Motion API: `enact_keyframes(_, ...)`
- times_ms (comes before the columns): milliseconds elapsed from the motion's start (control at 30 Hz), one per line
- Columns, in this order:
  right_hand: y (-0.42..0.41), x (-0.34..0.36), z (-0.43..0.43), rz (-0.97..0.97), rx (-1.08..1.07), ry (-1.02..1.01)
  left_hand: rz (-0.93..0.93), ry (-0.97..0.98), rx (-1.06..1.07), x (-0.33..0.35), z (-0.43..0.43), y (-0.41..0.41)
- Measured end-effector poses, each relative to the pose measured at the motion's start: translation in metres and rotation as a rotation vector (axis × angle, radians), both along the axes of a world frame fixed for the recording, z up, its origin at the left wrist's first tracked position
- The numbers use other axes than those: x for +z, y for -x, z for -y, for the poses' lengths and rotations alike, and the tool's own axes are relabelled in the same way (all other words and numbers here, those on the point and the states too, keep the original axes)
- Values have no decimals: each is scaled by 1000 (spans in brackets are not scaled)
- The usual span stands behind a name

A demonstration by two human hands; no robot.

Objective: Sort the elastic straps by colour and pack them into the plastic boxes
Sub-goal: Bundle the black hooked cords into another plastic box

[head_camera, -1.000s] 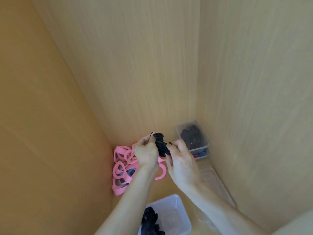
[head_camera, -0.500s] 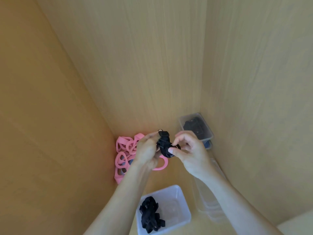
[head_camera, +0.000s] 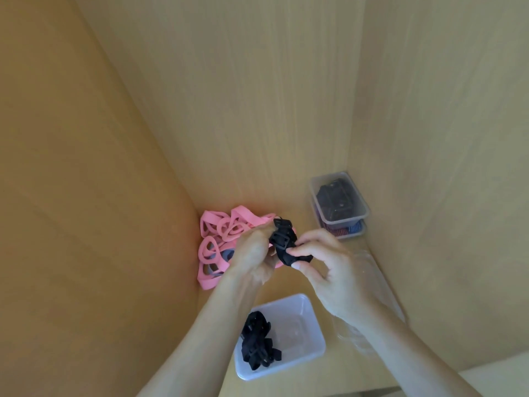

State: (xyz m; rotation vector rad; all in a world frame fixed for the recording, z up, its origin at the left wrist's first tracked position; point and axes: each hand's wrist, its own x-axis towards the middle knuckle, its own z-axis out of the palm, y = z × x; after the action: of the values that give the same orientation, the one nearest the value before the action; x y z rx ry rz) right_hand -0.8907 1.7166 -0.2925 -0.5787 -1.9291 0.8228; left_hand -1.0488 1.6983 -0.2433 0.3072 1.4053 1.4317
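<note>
Left hand [head_camera: 253,250] and right hand [head_camera: 329,270] both pinch black strap [head_camera: 284,245]; no writing legible

1. My wooden shelf [head_camera: 312,222] carries everything here.
2. Pink straps [head_camera: 220,230] lie heaped in its back left corner.
3. Two stacked lidded boxes [head_camera: 361,210] stand back right.
4. An open plastic box [head_camera: 316,325] holding black straps [head_camera: 257,345] sits nearest me.
5. Clear plastic [head_camera: 369,267], hard to make out, lies along the right side.

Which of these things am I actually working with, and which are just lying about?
In the job: black strap, gripped by left hand and right hand; pink straps; open box holding black straps.
Lying about: two stacked filled boxes; clear containers on the right.
</note>
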Motion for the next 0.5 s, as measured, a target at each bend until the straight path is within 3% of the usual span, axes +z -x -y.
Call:
enact_keyframes(233,7,-7,15,41,-177,-324,194,24,120,4,11,-4)
enact_keyframes(367,9,-27,34,81,-320,-388,251,58,174,-12,28,-16)
enact_keyframes(500,9,-46,49,97,-396,-364,166,65,94,-28,45,-13)
